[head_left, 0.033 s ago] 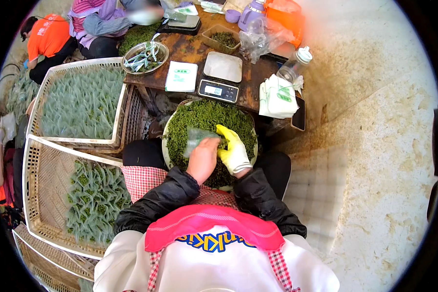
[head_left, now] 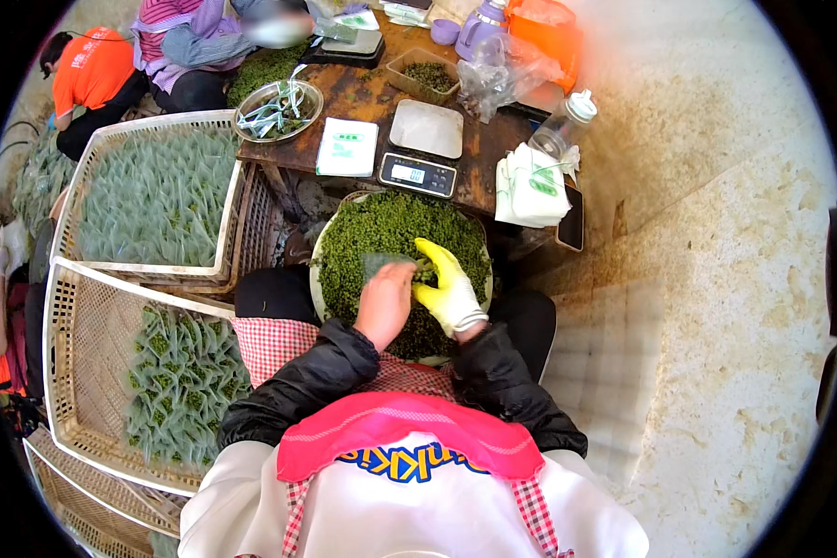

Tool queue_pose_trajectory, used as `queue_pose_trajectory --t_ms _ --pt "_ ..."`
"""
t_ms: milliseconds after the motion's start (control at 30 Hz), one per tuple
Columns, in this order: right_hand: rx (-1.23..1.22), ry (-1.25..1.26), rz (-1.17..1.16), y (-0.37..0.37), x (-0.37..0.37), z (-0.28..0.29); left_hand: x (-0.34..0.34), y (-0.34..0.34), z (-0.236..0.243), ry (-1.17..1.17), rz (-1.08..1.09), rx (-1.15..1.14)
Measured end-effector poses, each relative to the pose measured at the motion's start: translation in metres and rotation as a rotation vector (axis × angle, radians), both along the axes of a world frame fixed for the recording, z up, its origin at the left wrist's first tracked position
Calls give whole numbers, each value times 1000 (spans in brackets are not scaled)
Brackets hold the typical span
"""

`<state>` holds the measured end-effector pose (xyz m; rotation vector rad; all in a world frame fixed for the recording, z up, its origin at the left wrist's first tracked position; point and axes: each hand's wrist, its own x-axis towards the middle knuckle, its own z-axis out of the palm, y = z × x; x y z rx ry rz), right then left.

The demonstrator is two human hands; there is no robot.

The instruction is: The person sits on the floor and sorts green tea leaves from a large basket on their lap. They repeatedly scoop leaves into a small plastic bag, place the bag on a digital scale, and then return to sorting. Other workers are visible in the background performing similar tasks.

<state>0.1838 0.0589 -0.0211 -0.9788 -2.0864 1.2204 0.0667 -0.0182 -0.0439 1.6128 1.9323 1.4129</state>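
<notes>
left hand: bare, slightly blurred, its fingers bent and pinched onto a small clear plastic bag.
right hand: in a yellow-and-white glove, thumb and forefinger parted in a curve, green sprigs showing between them; cannot tell whether these are gripped.
bag: above the heap of greens in the round basin.
change: less of the bag shows past the left fingers than before; the gloved wrist sits slightly further right.
</notes>
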Motion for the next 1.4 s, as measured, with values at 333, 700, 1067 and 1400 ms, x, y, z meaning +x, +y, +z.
queue_pose_trajectory --t_ms 333,700,1067,1400 --pt "33 80 138 -4 15 20 -4 4 -17 -279 7 -10" --pt "-58 33 0 9 -2 -9 12 -17 20 210 -163 -73" --pt "-415 345 132 12 16 22 -15 2 -25 -382 109 -110" --pt "204 -203 70 17 2 -11 3 -5 3 -91 -205 95"
